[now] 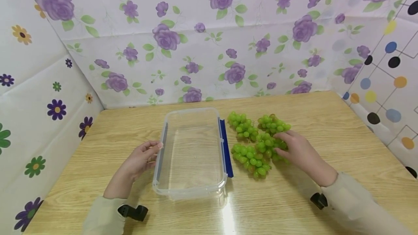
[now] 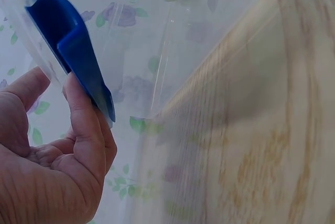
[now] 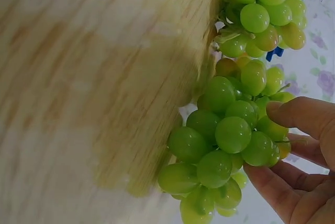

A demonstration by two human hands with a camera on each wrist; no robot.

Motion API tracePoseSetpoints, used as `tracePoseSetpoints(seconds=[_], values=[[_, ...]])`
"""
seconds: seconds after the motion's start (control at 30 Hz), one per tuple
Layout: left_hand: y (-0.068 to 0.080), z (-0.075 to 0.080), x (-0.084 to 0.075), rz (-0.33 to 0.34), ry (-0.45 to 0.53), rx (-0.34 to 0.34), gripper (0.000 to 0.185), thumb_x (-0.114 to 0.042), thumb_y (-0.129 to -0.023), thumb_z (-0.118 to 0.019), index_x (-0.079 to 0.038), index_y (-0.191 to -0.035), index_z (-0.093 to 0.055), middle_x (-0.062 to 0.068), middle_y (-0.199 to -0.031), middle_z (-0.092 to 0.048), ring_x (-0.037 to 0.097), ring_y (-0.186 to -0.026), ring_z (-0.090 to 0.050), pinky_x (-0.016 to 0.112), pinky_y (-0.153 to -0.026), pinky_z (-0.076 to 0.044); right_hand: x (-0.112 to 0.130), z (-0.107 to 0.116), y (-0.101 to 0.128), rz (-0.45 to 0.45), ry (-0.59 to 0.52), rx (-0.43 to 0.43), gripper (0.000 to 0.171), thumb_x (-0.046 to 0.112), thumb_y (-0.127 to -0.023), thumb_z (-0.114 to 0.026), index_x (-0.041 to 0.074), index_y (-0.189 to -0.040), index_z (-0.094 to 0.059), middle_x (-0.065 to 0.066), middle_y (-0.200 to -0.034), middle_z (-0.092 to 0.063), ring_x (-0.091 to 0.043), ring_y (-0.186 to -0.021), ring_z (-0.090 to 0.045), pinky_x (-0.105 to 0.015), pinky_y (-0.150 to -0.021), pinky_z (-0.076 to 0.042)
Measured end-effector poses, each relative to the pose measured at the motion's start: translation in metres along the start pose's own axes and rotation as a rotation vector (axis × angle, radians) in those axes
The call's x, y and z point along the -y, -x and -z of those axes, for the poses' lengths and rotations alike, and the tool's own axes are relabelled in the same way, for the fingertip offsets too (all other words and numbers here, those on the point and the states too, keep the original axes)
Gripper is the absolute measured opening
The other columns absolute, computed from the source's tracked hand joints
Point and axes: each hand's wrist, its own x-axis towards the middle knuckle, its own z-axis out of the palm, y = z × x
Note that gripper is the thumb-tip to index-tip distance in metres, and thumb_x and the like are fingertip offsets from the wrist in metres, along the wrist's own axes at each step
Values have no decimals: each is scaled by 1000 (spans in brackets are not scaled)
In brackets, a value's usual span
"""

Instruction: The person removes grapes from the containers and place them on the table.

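Observation:
A clear plastic box with a translucent lid point(image 1: 186, 192) lies on the wooden table. My left hand point(image 1: 143, 157) grips its left edge: the thumb is at the rim and fingers rest against the blue side latch point(image 2: 78, 56). To the right of the box lie several bunches of green grapes. My right hand point(image 1: 297, 149) holds the nearest bunch point(image 3: 225, 135) between thumb and fingers, low over the table. Another grape bunch point(image 1: 251, 159) lies between it and the box. Part of the held bunch is hidden by the hand in the head view.
Another blue latch point(image 1: 226, 148) sticks out from the box's right side. More grape bunches point(image 1: 243, 126) lie farther back on the wooden table point(image 1: 339, 133). Flowered sheeting point(image 1: 202, 57) rises behind the table, with patterned sheets at both sides.

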Motion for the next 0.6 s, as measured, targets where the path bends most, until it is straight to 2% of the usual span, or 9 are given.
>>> tracePoseSetpoints(seconds=[0.2, 0.33, 0.6], values=[[-1, 0, 0, -3, 14, -2, 47, -35, -98, -51, -1, -128, -41, -7, -94, -54, 4, -76, -58, 20, -68, -51, 0, -3, -5, -33, -10, 34, 39, 10, -80, -74, -6, -114, -61, -22, -103, -64, -36, -90, -63, -48, -78, -53], [-2, 0, 0, -4, 14, -10, 43, -35, -98, -52, -2, -125, -43, -8, -93, -54, 4, -76, -58, 19, -67, -51, -1, -4, -6, -62, -21, 50, 41, 12, -82, -73, -6, -116, -59, -25, -108, -63, -41, -97, -61, -52, -84, -50], [-2, -2, 7, -19, 42, -53, 38, -35, -97, -54, -4, -119, -48, -9, -85, -57, 3, -71, -56, 18, -63, -49, -3, -4, -5, -79, 23, 39, 42, 18, -83, -72, -4, -118, -60, -24, -110, -63, -42, -101, -58, -55, -85, -48]])
